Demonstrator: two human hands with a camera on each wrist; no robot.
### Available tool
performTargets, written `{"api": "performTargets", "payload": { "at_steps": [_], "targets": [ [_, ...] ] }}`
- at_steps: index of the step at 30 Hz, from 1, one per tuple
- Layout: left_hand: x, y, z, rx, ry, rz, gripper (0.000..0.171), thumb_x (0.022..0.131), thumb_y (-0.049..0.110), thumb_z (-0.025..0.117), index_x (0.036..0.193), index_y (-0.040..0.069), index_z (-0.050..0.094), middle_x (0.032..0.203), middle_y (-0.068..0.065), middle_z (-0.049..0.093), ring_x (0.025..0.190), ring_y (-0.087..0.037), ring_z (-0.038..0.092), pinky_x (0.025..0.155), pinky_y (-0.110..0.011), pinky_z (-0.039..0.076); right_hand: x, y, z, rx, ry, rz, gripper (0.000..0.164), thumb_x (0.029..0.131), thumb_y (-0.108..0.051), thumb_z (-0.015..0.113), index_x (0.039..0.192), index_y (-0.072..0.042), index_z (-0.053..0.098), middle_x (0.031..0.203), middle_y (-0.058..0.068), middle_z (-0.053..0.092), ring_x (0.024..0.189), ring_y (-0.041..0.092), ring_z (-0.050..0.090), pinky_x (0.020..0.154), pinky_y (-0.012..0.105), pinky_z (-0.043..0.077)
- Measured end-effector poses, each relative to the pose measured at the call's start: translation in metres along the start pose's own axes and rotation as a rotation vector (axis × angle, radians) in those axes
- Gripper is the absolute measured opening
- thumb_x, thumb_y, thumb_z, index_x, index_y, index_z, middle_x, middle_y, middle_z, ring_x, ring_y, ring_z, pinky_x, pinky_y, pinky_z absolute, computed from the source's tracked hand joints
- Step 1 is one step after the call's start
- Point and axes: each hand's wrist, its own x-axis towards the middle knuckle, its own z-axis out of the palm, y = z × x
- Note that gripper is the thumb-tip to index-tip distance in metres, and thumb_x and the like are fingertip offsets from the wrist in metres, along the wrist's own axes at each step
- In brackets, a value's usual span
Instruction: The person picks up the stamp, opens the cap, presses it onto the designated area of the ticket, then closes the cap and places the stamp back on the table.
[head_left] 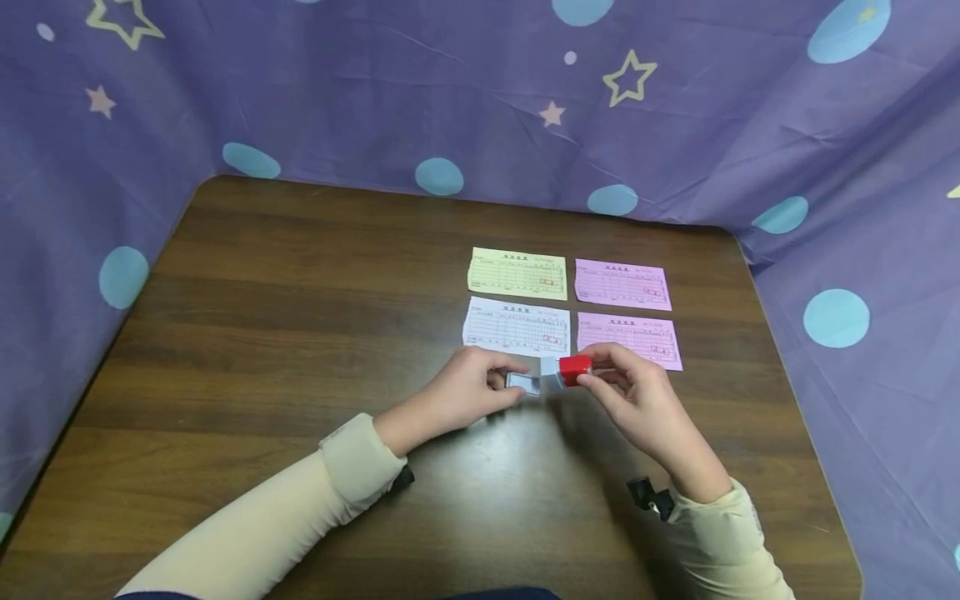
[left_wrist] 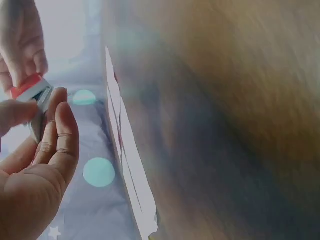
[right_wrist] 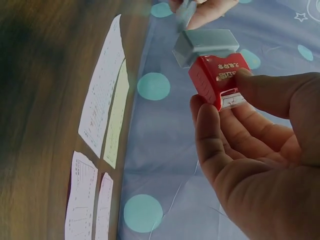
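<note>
My right hand (head_left: 637,400) grips a red self-inking stamp (head_left: 575,370) between thumb and fingers, above the table. The stamp's grey lower part (right_wrist: 210,45) points left, toward my left hand (head_left: 467,385). Between its thumb and fingers, that hand pinches a small grey cap (head_left: 523,383), held just left of the stamp. Whether cap and stamp touch is hard to tell in the left wrist view, but the head view shows them side by side. Gold lettering marks the stamp's red case in the right wrist view.
Beyond the hands lie a white slip (head_left: 517,323), a yellow slip (head_left: 517,273), a far pink slip (head_left: 622,283) and a near pink slip (head_left: 630,333), each with red marks. The wooden table (head_left: 300,275) meets a purple curtain (head_left: 360,100) at its back and sides.
</note>
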Motion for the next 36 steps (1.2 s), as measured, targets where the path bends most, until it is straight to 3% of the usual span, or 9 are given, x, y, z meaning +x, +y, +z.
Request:
{"api": "performTargets", "payload": {
  "at_steps": [3, 6, 10, 28, 36],
  "targets": [
    [-0.001, 0.003, 0.001, -0.046, 0.026, -0.032, 0.031, 0.086, -0.003, 0.076, 0.117, -0.005, 0.073, 0.076, 0.0, 0.072, 0.058, -0.016, 0.063, 0.047, -0.025, 0.047, 0.0, 0.0, 0.002, -0.004, -0.009, -0.014, 0.024, 0.091, -0.002, 0.076, 0.114, -0.007, 0.068, 0.104, 0.002, 0.071, 0.096, 0.015, 0.069, 0.081, 0.03, 0.057],
    [-0.002, 0.005, 0.003, -0.036, 0.05, -0.031, 0.034, 0.084, -0.005, 0.077, 0.118, -0.005, 0.072, 0.074, 0.001, 0.071, 0.056, -0.011, 0.06, 0.047, -0.023, 0.046, 0.0, 0.0, 0.004, -0.008, -0.018, -0.029, 0.025, 0.091, -0.002, 0.076, 0.114, -0.006, 0.068, 0.104, 0.001, 0.071, 0.096, 0.016, 0.069, 0.081, 0.03, 0.057],
    [-0.002, 0.008, 0.004, -0.004, 0.052, -0.003, 0.033, 0.084, -0.006, 0.078, 0.116, -0.005, 0.073, 0.074, 0.002, 0.07, 0.056, -0.005, 0.058, 0.048, -0.022, 0.046, 0.0, -0.001, 0.005, -0.018, -0.027, -0.039, 0.024, 0.091, -0.003, 0.076, 0.114, -0.008, 0.069, 0.104, 0.0, 0.071, 0.096, 0.015, 0.069, 0.082, 0.031, 0.057],
    [-0.004, -0.001, 0.009, -0.031, 0.085, 0.118, 0.036, 0.083, -0.008, 0.078, 0.118, -0.006, 0.072, 0.087, -0.005, 0.073, 0.068, -0.005, 0.065, 0.058, -0.022, 0.053, 0.003, 0.0, 0.013, 0.01, -0.084, -0.079, 0.028, 0.089, 0.002, 0.077, 0.114, -0.008, 0.069, 0.106, -0.001, 0.071, 0.098, 0.015, 0.068, 0.087, 0.032, 0.056],
    [-0.007, 0.001, 0.009, -0.119, 0.114, 0.041, 0.038, 0.084, -0.009, 0.078, 0.12, -0.011, 0.068, 0.094, -0.011, 0.073, 0.08, -0.012, 0.071, 0.073, -0.025, 0.058, 0.003, -0.001, 0.014, 0.023, -0.083, -0.08, 0.028, 0.089, 0.002, 0.076, 0.114, -0.008, 0.068, 0.106, 0.0, 0.071, 0.099, 0.015, 0.068, 0.088, 0.032, 0.055]
  ]
}}
